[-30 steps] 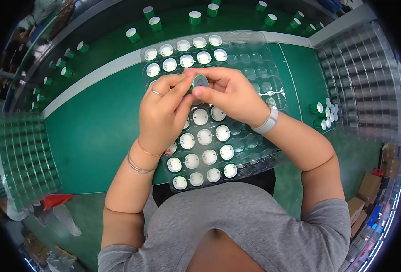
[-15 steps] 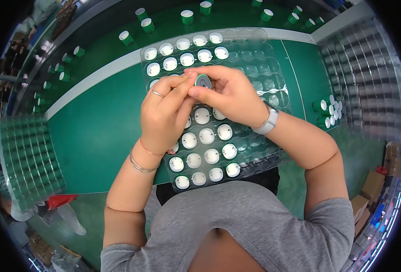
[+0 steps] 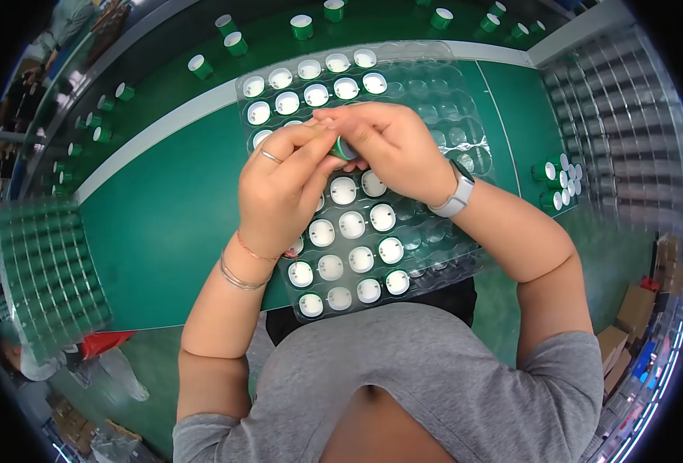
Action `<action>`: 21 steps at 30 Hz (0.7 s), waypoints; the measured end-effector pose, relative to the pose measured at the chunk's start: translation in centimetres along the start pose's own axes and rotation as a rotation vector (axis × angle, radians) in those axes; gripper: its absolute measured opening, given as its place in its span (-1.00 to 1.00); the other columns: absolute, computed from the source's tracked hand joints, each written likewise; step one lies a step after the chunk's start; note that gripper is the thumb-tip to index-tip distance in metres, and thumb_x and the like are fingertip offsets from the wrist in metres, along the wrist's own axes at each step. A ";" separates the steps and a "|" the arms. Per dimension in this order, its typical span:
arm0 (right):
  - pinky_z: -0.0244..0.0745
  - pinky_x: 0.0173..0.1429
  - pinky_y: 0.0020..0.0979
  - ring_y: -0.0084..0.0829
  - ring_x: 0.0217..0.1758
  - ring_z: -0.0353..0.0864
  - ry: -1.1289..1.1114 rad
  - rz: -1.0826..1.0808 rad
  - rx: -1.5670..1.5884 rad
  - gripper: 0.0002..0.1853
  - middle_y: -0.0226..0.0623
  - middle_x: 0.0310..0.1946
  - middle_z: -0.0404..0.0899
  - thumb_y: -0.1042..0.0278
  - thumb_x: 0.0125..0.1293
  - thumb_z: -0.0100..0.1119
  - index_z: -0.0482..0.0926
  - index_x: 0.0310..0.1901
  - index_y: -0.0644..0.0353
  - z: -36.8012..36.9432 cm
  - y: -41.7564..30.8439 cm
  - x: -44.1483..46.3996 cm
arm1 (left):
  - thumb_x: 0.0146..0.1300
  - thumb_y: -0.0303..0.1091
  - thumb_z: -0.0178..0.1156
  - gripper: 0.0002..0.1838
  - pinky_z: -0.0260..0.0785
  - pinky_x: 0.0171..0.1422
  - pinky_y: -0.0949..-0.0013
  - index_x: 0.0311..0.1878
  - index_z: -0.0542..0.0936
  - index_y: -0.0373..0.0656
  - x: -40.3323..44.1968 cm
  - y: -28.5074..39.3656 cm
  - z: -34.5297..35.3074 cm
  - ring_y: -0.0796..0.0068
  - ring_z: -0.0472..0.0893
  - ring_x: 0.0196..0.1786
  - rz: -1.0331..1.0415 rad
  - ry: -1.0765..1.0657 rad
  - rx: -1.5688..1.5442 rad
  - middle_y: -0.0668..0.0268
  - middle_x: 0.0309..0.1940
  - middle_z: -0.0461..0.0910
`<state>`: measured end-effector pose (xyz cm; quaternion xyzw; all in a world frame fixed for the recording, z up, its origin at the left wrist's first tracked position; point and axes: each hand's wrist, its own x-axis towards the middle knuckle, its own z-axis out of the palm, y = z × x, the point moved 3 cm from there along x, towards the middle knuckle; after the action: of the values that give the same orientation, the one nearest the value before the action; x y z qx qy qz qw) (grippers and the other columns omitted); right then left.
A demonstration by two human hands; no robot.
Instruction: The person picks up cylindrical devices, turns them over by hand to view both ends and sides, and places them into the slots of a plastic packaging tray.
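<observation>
A small green cylinder is pinched between my two hands above the tray, mostly covered by fingers. My left hand closes on it from the left with thumb and fingertips. On the other side, my right hand has its fingers curled over the cylinder's top and side. Below both hands lies a clear plastic blister tray, its left and middle pockets filled with several white-topped round parts with green rims. Pockets along its right side hold no such parts. The hands hide some pockets in the middle.
Behind the table, green cylinders with white tops stand along a dark green belt. A cluster of similar cylinders sits at the table's right edge. Stacked clear trays stand at the right and left.
My right hand has turned and its thumb has moved up over the cylinder, so the grey end face shows less. Cylinders on the back belt have shifted left.
</observation>
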<state>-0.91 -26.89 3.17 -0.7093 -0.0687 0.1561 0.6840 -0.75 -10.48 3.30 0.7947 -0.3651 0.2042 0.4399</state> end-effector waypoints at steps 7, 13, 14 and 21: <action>0.53 -0.17 -0.54 -0.59 -0.28 0.60 -0.068 -0.168 0.127 -0.55 -0.36 -0.27 0.63 0.16 0.58 -0.11 0.46 0.30 0.28 -0.3 0.3 0.1 | 0.05 -0.58 0.38 -0.56 0.53 -0.08 0.34 0.08 0.67 -0.18 0.4 -0.9 -0.7 0.29 0.65 -0.12 -0.093 0.031 -0.122 0.21 -0.16 0.66; 0.57 -0.13 -0.53 -0.57 -0.26 0.63 -0.045 -0.163 0.127 -0.58 -0.32 -0.23 0.65 0.22 0.56 -0.05 0.47 0.29 0.29 -0.5 0.5 0.2 | 0.03 -0.48 0.45 -0.51 0.49 0.02 0.34 0.11 0.65 -0.20 0.7 -0.9 -0.5 0.31 0.61 -0.05 -0.106 0.021 -0.155 0.22 -0.12 0.66; 0.58 -0.14 -0.53 -0.57 -0.27 0.64 -0.029 -0.142 0.133 -0.60 -0.31 -0.23 0.66 0.24 0.55 -0.02 0.48 0.27 0.30 -0.4 0.5 0.2 | 0.00 -0.46 0.47 -0.50 0.49 0.02 0.35 0.09 0.66 -0.21 0.8 -0.7 -0.6 0.31 0.62 -0.06 -0.105 0.033 -0.164 0.21 -0.11 0.66; 0.59 -0.18 -0.54 -0.56 -0.30 0.65 -0.052 -0.137 0.083 -0.62 -0.29 -0.22 0.67 0.26 0.52 0.03 0.53 0.21 0.32 -0.3 0.1 0.2 | -0.04 -0.45 0.50 -0.55 0.54 0.00 0.35 0.00 0.69 -0.24 0.3 -1.0 -0.7 0.28 0.67 -0.07 -0.096 0.063 -0.096 0.16 -0.09 0.68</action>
<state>-0.68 -27.12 3.02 -0.6696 -0.1282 0.1300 0.7200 0.25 -9.60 3.32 0.7825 -0.3219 0.1900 0.4980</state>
